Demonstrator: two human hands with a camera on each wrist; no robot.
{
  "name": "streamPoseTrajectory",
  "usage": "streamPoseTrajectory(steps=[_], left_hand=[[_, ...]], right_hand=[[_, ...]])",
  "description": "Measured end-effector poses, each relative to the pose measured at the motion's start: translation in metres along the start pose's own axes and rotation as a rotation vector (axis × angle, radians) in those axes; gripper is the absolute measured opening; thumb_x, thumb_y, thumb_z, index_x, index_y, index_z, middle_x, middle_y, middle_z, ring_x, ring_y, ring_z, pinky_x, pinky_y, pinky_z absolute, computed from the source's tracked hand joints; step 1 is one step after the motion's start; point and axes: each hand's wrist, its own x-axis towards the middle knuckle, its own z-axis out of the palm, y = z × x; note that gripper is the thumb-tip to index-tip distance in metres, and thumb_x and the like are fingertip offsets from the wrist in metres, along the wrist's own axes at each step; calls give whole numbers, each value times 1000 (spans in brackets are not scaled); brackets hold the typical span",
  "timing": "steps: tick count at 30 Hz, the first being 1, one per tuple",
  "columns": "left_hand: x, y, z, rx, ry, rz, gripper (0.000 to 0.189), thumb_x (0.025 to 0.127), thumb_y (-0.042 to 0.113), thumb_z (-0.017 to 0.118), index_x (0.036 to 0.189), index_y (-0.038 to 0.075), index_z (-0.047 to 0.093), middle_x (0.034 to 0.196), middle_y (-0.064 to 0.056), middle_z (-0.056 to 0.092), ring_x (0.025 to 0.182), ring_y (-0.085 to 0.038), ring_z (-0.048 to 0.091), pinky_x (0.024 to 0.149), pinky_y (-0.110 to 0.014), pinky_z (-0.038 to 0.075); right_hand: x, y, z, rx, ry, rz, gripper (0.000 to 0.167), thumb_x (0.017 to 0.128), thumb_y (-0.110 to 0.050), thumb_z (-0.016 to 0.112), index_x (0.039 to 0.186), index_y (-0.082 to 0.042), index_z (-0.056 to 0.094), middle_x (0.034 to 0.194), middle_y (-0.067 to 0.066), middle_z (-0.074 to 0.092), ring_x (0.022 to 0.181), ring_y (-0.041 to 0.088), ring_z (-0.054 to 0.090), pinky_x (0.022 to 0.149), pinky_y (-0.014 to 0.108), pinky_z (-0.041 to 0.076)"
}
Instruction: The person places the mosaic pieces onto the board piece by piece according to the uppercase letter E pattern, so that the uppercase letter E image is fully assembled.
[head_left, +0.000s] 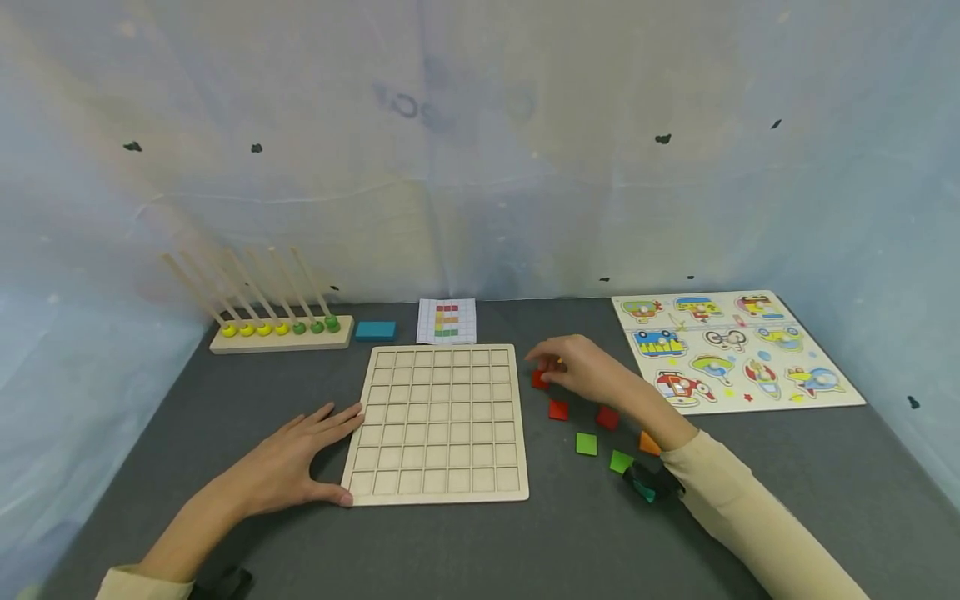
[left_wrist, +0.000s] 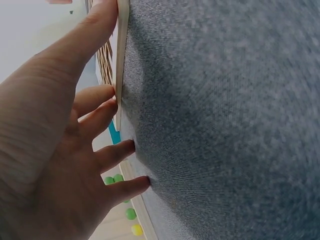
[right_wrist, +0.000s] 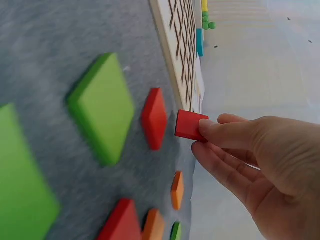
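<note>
In the head view a pale wooden grid board (head_left: 441, 425) with square cells lies mid-table. My left hand (head_left: 292, 458) rests at its left edge, fingers spread, with thumb and index fingertips touching the rim. To the right of the board my right hand (head_left: 585, 367) pinches a red square tile (right_wrist: 189, 125) between thumb and fingers, seen closely in the right wrist view. Near it on the table lie red tiles (head_left: 558, 409), green tiles (head_left: 587, 444) and an orange tile (head_left: 649, 443). Part of this group is hidden by the right hand and forearm.
A peg stand (head_left: 281, 337) with yellow and green beads stands at the back left, beside a blue block (head_left: 375, 331). Behind the board lies a printed card (head_left: 447, 321) with coloured squares. A vehicle picture board (head_left: 731, 350) is at the back right.
</note>
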Motion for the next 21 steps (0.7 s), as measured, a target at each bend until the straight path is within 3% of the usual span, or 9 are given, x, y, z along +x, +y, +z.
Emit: streamPoseTrajectory(steps=[13,21], left_hand=[[5,1,-2,-11,-6,8,109,65,80,63,151,17,41,158,-6,32,141,-46,27,105,-70,26],[2,0,0,-39,-4,2,108,66,80,63,151,18,40,159,-5,31,142,-47,25,105,-72,23]], right_hand=[[39,-19,3,44,4,-45,30,87,2,70,117,0,68,95,5,70,85,17,65,73,28,55],[62,-31,15,78,-25,-64,28,90,2,66,118,-1,69,97,6,70,88,17,64,73,25,54]])
